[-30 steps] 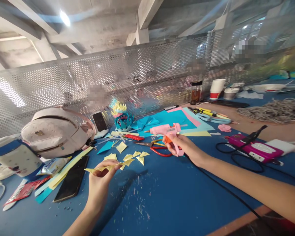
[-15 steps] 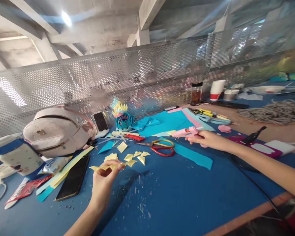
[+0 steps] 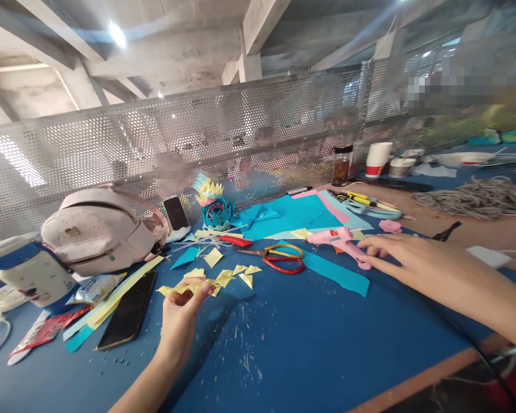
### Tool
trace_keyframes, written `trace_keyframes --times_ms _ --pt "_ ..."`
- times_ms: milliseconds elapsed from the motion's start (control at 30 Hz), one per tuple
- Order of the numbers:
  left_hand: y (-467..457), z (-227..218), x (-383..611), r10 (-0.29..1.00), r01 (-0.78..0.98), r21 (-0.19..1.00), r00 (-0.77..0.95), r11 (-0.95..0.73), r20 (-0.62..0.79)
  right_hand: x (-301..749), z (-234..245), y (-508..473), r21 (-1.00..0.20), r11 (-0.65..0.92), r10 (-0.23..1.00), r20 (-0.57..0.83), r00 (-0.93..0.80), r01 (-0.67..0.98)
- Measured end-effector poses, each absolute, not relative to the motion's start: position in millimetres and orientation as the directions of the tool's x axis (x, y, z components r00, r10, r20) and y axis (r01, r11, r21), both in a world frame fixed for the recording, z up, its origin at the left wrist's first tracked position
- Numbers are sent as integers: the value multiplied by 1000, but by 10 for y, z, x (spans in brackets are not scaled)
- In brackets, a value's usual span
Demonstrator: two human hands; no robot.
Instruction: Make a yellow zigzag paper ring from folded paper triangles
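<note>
My left hand [image 3: 181,312] is raised over the blue table [image 3: 292,344], pinching a strip of joined yellow paper petals [image 3: 184,287]. My right hand [image 3: 406,258] hovers at the right with fingers stretched out and nothing in it, just beside the handle of the pink glue gun [image 3: 339,240]. The glue gun lies on the table by a teal paper strip [image 3: 337,274]. Red and yellow scissors [image 3: 279,258] lie left of the gun. Loose yellow petals [image 3: 241,271] are scattered behind my left hand.
A teal and yellow paper flower [image 3: 212,205] stands at the back by a propped phone [image 3: 175,212]. A beige backpack [image 3: 97,229] and a black phone [image 3: 126,318] are at the left. Coloured paper sheets [image 3: 301,212], cups [image 3: 378,158] and a rope pile [image 3: 477,198] sit at the right.
My right hand carried the pink glue gun to the right, laid it on the table and let go. My left hand kept holding the yellow petal strip almost still.
</note>
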State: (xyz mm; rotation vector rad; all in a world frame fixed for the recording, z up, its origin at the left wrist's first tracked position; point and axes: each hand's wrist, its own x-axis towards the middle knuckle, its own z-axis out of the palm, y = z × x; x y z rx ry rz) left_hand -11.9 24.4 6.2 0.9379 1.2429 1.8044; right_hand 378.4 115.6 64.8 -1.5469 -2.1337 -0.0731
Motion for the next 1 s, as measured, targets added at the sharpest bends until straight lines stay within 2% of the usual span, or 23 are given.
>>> trace_keyframes --times_ms 100,167,200,267,400,500,600,700,867,1000 --pt "245 53 -144 889 -166 957 -434 -240 147 3396 856 970 -331 666 746 300 -594 669" --pt "244 52 -160 895 -163 960 -424 -230 142 3037 918 990 -396 757 630 230 -742 520" --pt "245 53 -166 896 -171 958 -420 -232 142 2857 917 1047 -389 788 591 260 -763 478" --pt "249 54 -177 897 -201 948 -418 -246 144 2531 851 1225 -345 824 545 266 -795 449" --pt "264 48 -182 898 -253 931 -418 -263 140 2076 583 1581 -256 826 548 154 -822 503" --pt "270 39 -172 900 -251 931 -412 -265 145 1902 414 1679 -149 837 546 162 -822 526" --pt "274 30 -153 898 -239 932 -411 -272 157 1853 335 1672 -135 835 549 163 -820 533" --pt "280 20 -135 894 -240 933 -423 -268 148 1881 301 1654 -187 822 566 156 -809 539" --pt "300 3 -130 897 -250 935 -423 -254 131 1945 216 1688 -401 719 663 153 -732 568" --pt "317 -16 -154 899 -273 932 -425 -240 107 1982 185 1738 -493 693 653 122 -747 525"
